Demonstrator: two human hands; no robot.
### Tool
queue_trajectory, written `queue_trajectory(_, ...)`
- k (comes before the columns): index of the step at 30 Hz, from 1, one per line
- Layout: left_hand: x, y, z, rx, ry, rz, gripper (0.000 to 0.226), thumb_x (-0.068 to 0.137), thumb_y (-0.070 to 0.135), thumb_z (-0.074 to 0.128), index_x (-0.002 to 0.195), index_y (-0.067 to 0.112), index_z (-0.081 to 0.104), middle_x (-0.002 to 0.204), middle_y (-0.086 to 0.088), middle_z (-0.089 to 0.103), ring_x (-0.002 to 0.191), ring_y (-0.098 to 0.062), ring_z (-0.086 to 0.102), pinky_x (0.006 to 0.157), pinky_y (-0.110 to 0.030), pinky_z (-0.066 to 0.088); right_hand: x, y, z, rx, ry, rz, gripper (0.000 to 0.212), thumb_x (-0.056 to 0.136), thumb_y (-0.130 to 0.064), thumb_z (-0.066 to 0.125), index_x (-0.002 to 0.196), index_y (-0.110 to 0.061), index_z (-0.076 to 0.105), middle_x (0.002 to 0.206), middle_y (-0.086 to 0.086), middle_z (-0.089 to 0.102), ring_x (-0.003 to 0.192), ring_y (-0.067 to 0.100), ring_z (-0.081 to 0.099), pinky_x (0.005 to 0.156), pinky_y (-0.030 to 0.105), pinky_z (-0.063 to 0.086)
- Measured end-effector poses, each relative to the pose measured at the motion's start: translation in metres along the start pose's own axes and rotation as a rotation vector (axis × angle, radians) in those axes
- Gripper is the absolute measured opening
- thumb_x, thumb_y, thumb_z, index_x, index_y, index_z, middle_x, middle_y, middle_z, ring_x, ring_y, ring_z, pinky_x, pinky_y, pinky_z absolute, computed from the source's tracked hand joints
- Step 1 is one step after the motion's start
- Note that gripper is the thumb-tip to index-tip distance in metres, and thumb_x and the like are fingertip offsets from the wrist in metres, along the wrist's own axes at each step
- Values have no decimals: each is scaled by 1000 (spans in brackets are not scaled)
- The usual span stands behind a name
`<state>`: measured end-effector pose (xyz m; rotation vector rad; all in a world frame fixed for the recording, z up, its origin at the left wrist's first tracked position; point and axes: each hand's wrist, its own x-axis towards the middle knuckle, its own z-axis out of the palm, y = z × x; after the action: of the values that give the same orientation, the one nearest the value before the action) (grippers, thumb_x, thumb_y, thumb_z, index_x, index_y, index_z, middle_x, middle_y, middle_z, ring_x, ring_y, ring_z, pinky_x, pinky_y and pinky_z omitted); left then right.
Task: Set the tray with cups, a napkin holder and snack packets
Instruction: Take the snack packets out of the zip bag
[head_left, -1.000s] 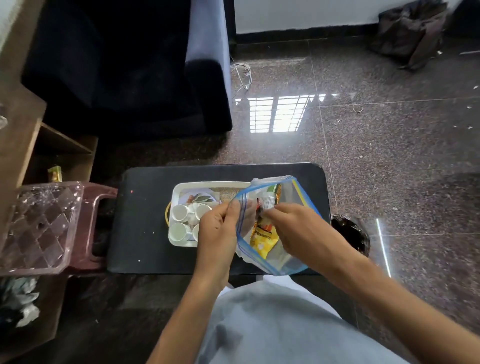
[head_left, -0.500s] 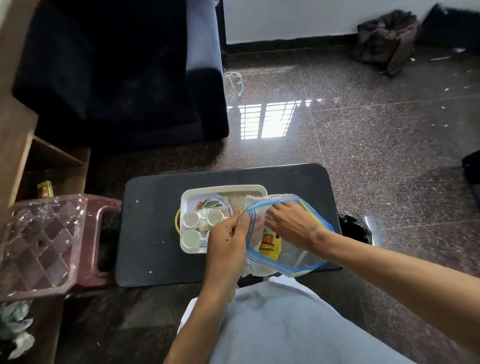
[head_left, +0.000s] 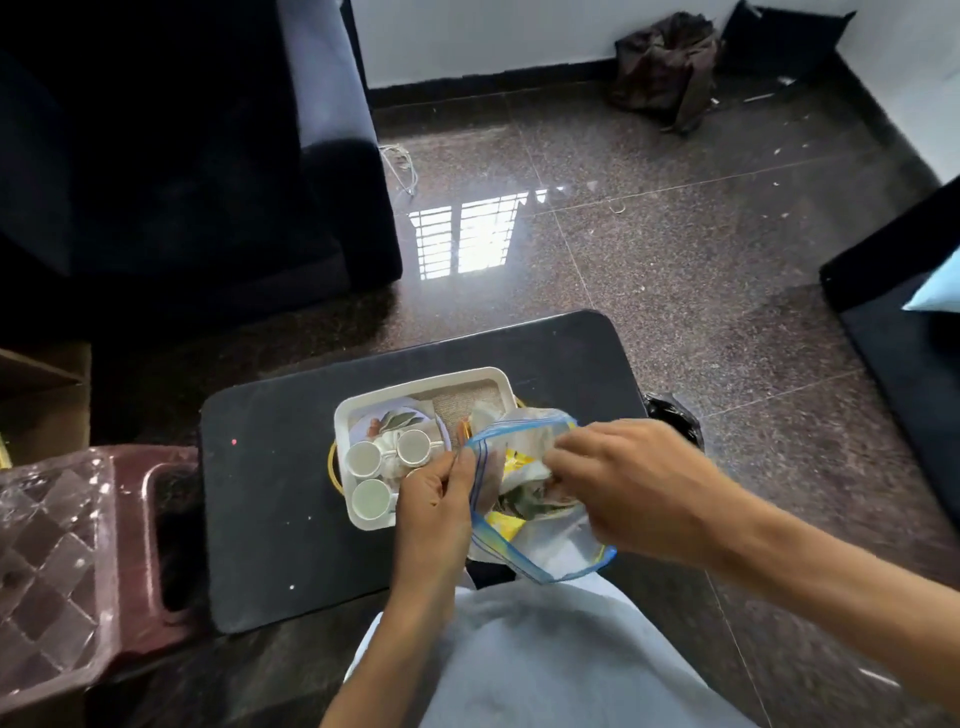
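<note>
Right hand (head_left: 639, 488) went deeper into bag (head_left: 561, 551) held by left hand (head_left: 436, 509)

Both bare forearms reach forward. Left grip (head_left: 434, 512) pinches the near rim of the bag (head_left: 561, 551); right grip (head_left: 628, 488), knuckles up, curls fingers over its far rim.
</note>
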<state>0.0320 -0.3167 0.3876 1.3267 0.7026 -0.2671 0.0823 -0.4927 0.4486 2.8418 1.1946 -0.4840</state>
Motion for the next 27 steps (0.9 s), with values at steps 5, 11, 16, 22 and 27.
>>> queue_trajectory(5,9,-2,0,11,30,-48,32,105,22,54,97,-1,76,103,-22,78,104,-40,72,97,-71,50,-51,47,-16,787,422,401,7,94,-15,67,93,-13,74,78,-3,74,69,16,68,61,28,53)
queue_trajectory(11,4,-10,16,-75,96,-39,34,102,23,55,86,23,85,101,-12,82,109,-37,74,101,-53,55,-33,122,78,1400,707,915,23,100,-33,56,103,-18,73,99,2,79,85,12,74,72,23,60)
queue_trajectory(16,-2,-30,49,-161,195,-106,30,83,31,60,88,16,85,99,-15,82,94,-27,80,69,-26,64,27,184,225,1365,507,1369,32,99,-37,55,112,-10,67,113,13,71,99,25,66,92,40,54)
queue_trajectory(22,-11,-56,84,-176,295,-109,31,81,29,58,90,16,85,97,-17,82,91,-28,80,67,-24,63,72,207,328,1601,338,1602,40,101,-27,54,130,-1,53,136,22,54,118,36,59,96,49,53)
queue_trajectory(27,-10,-69,103,-261,417,-114,32,83,22,56,85,6,83,93,-23,80,84,-34,80,61,-27,63,99,216,368,1772,261,1650,39,104,-20,49,139,-3,47,141,17,53,120,32,60,92,42,55)
